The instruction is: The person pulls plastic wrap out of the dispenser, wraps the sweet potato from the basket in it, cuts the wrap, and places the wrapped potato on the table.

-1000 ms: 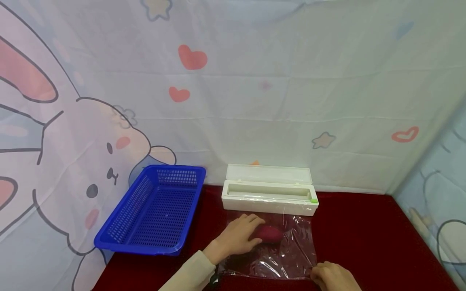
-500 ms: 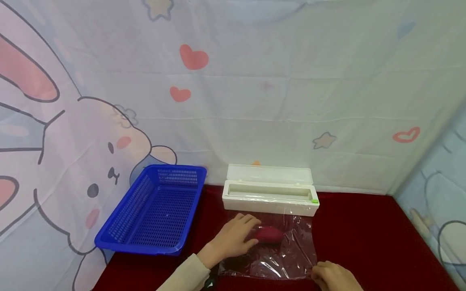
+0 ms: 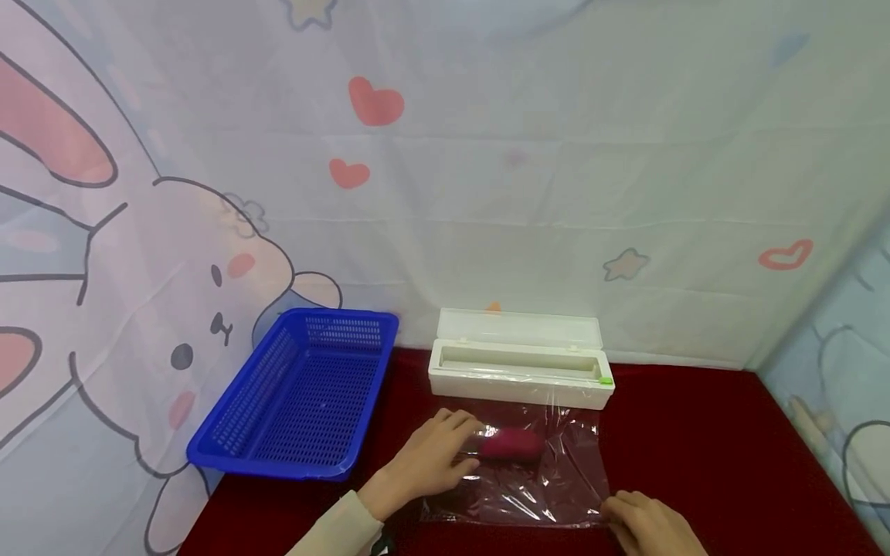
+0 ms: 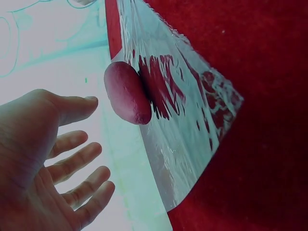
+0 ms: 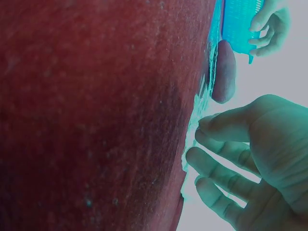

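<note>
Red tuber (image 4: 126, 91) in all three views

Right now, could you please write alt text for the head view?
A person's left hand is beside a reddish oblong item on clear film; the right hand pinches the film's near right corner. An open white box stands behind, a blue basket to the left.

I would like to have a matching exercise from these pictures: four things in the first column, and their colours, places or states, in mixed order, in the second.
Things:
1. sweet potato
2. cling film dispenser
3. basket
4. cling film

Descriptions:
A. blue, with perforated walls
B. transparent, spread over the red cloth
C. white, with its lid open
D. reddish-purple, lying on the transparent sheet

Pairs: 1-D, 2-C, 3-A, 4-B
</note>
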{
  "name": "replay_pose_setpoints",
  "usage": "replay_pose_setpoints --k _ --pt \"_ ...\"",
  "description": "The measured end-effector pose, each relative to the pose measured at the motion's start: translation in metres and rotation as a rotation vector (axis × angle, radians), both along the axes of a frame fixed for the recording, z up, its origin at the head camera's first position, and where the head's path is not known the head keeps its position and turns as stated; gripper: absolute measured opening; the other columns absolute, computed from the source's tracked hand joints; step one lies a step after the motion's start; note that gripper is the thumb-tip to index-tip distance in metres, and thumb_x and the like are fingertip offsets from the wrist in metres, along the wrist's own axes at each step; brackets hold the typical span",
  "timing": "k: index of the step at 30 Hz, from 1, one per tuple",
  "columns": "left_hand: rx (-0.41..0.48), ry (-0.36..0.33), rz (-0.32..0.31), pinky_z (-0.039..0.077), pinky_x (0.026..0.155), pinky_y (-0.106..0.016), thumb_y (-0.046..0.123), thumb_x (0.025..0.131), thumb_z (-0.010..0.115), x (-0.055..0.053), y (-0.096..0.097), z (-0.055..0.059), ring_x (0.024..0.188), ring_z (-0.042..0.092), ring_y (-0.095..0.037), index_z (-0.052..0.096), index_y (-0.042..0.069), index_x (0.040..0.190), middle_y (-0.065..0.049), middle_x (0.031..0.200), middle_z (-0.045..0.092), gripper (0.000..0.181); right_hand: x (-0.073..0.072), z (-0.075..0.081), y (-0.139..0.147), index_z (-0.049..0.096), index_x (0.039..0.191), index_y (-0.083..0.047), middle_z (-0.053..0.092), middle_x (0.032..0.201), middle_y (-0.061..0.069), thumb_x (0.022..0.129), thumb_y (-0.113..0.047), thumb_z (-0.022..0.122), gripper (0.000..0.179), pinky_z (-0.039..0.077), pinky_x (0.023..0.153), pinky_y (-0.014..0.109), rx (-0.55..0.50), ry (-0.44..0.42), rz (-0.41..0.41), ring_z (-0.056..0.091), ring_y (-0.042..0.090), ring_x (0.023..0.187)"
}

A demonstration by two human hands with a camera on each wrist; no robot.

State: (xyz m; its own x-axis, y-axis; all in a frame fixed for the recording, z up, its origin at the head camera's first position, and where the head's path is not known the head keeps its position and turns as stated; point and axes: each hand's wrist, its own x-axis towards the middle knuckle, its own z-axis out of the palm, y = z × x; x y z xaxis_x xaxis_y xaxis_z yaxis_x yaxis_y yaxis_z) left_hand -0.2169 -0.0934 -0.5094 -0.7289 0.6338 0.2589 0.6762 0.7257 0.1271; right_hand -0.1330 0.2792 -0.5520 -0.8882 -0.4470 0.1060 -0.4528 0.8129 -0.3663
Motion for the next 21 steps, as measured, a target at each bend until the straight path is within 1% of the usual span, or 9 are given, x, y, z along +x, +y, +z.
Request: replay_pose_setpoints --k 4,9,12,16,21 --pt "-0.003 0.01 -0.008 0.057 0.097 -0.036 0.033 0.096 0.079 0.004 -0.004 0.004 0.118 0.063 -0.021 0.065 0.016 0.135 0.001 0.132 0.068 0.045 0.0 0.004 0.002 0.075 0.098 -0.027 0.063 0.086 -0.023 0.091 -0.012 0.081 0.017 0.047 0.061 0.023 0.023 -0.011 -0.027 0.049 -0.008 0.072" --pt "-0.005 0.013 -0.017 0.057 0.098 -0.036 0.032 0.096 0.079 0.009 -0.009 0.004 0.117 0.063 -0.021 0.066 0.016 0.133 0.001 0.129 0.068 0.043 0.0 0.006 0.003 0.075 0.096 -0.027 0.061 0.085 -0.024 0.09 -0.012 0.083 0.018 0.048 0.062 0.022 0.056 0.014 -0.044 0.046 -0.008 0.071" --pt "-0.008 0.011 -0.018 0.057 0.093 -0.034 0.032 0.096 0.079 0.013 -0.013 0.003 0.111 0.062 -0.019 0.066 0.015 0.134 0.001 0.126 0.068 0.043 0.0 0.005 0.003 0.076 0.096 -0.026 0.06 0.084 -0.024 0.089 -0.013 0.083 0.017 0.047 0.061 0.022 0.06 0.022 -0.043 0.045 -0.007 0.07" --pt "0.001 -0.008 -0.012 0.056 0.086 -0.031 0.033 0.096 0.079 0.021 -0.02 -0.002 0.103 0.059 -0.016 0.068 0.014 0.128 0.002 0.121 0.069 0.039 0.0 0.004 0.004 0.076 0.096 -0.025 0.062 0.085 -0.023 0.09 -0.013 0.083 0.015 0.048 0.061 0.023 0.049 0.017 -0.03 0.046 -0.008 0.071" --pt "0.025 -0.04 -0.017 0.054 0.085 -0.029 0.032 0.095 0.081 0.031 -0.03 -0.008 0.101 0.058 -0.012 0.068 0.015 0.121 0.003 0.117 0.07 0.033 0.0 0.003 0.005 0.075 0.095 -0.026 0.063 0.086 -0.023 0.09 -0.015 0.083 0.014 0.05 0.063 0.023 0.054 -0.004 -0.032 0.048 -0.008 0.072"
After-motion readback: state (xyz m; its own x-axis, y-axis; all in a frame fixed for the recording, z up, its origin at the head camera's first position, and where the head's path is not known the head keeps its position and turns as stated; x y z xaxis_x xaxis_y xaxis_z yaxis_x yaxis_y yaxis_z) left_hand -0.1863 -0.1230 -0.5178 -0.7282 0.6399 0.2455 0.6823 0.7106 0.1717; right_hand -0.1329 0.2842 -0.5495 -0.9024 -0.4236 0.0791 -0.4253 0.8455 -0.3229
